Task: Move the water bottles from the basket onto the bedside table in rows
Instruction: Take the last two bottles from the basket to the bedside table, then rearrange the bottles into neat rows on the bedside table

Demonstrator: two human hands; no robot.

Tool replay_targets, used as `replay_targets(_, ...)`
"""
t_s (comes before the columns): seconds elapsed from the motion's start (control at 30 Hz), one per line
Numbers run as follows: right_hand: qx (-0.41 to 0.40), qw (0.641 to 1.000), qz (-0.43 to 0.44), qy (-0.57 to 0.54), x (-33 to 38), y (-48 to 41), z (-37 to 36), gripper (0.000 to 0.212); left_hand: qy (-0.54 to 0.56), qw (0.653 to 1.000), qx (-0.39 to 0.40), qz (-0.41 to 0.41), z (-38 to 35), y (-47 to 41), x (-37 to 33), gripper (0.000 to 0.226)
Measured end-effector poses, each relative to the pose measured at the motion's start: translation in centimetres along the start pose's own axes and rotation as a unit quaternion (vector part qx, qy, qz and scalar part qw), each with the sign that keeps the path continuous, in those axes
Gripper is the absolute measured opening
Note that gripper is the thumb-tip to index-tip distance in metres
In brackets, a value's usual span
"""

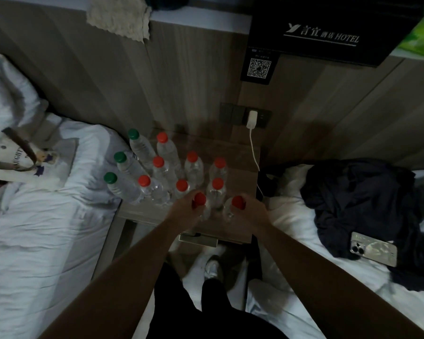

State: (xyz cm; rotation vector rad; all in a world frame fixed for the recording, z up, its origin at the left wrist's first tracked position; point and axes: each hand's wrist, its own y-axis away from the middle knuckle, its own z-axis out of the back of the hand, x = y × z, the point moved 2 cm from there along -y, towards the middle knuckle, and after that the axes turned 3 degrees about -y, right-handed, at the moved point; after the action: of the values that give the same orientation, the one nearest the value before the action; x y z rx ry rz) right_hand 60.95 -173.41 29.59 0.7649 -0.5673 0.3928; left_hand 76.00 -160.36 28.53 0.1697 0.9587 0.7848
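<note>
- Head view: two more water bottles (194, 170) are going down at the front edge of the desk (240, 152), so this looks like the placing step.
- The left hand (185, 207) is curled round the neck of one red-capped bottle (199, 199). The right hand (252, 210) is doing the same with a second red-capped bottle (238, 201), right beside it.
- Can't tell whether their bases are on the desk yet or just above it.
- Ten other bottles already stand on the desk. There are three green caps (120, 157) along its left edge and red caps filling the lines toward its right.
- The two held ones sit at the front of the two right-hand lines, which would make three in each, so I reckon it's nearly done.
- Next move, as I see it: set both upright in line with the ones behind, then let go gently. They're packed tight, so a nudge could tip the neighbours.
- No basket in view, so no idea if more are left.
- On the bed left of the desk there's a tote bag (22, 162).
- On the bed right of the desk there's a phone (373, 248) and some dark clothes (360, 199). A charger (252, 119) is plugged in behind the desk.
</note>
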Motion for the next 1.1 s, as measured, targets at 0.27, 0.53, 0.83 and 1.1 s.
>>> replay_targets(0.27, 0.032, 0.998, -0.001, -0.055, -0.5, 1.5, 0.7, 0.074, 0.106, 0.993, -0.034, 0.025, 0.7, 3.6, 0.7, 0.045)
replay_targets(0.53, -0.021, 0.995, 0.093, -0.038, 4.3, 4.3, 1.6, 0.064, 0.172, 0.973, -0.155, -0.023, 6.2, 8.1, 1.4, 0.036)
replay_targets(0.83, 0.000, 0.981, 0.189, 0.040, 15.6, 1.2, -2.8, 0.058, 0.148, 0.965, -0.207, -0.069, 15.9, 5.6, 3.9, 0.036)
replay_targets(1.1, -0.044, 0.979, 0.141, 0.137, 23.7, -7.9, -6.8, 0.061, -0.051, 0.987, -0.143, -0.053, 25.2, -4.6, 6.7, 0.054)
